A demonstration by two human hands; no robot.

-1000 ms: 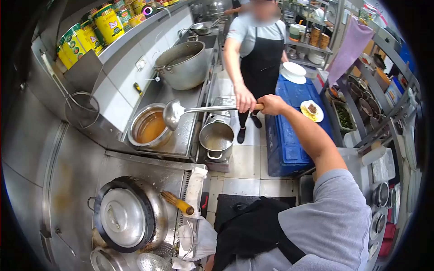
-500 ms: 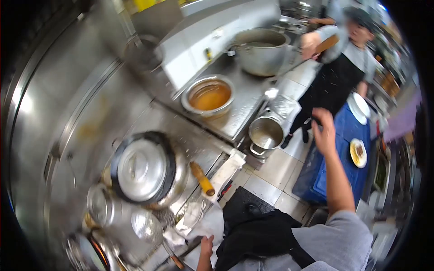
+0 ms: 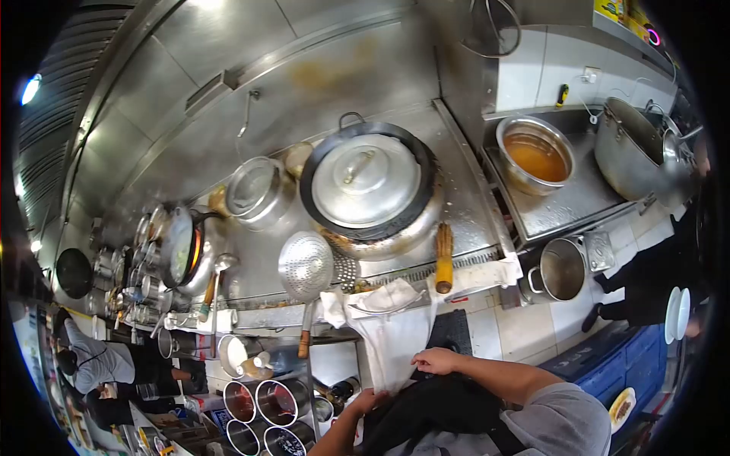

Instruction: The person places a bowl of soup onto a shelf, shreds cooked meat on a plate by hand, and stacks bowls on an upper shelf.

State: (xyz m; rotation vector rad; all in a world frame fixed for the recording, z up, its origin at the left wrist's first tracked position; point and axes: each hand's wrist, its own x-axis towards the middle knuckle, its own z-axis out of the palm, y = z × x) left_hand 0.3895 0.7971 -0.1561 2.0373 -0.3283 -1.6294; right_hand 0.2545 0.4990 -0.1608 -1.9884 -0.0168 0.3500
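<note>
- I've got both bare hands low in my head view, in front of the wearer's black apron (image 3: 449, 403).
- Left hand (image 3: 370, 400): at the lower end of a white cloth (image 3: 386, 346), fingers bent against it; from my end I can't tell if they're clenched on it.
- Right hand (image 3: 433, 361): just beside that cloth, fingers partly curled, palm downward; can't tell whether the tips pinch any fabric.
- Cloth position: draped over the front edge of the steel stove (image 3: 465, 205), hanging down to the left hand.
- On the stove I log a dark wok (image 3: 427, 163) with a domed metal lid (image 3: 380, 194) inside its rim.
- Yellow-handled brush (image 3: 443, 275) lies at the front edge, bristles toward the wok.
- Perforated skimmer (image 3: 306, 266) left of the brush, brown handle sticking out past the edge.
- Right-hand counter: metal pot (image 3: 517, 175) of orange liquid (image 3: 540, 158), big deep pot (image 3: 616, 167) next to it.
- Lower down, a smaller pot (image 3: 560, 254) near the counter.
- Far right: a co-worker's dark-clad legs (image 3: 646, 281), blue chest (image 3: 642, 361), oval plate (image 3: 627, 397) with food.
- Far left I spot another person (image 3: 114, 363) in a grey top.
</note>
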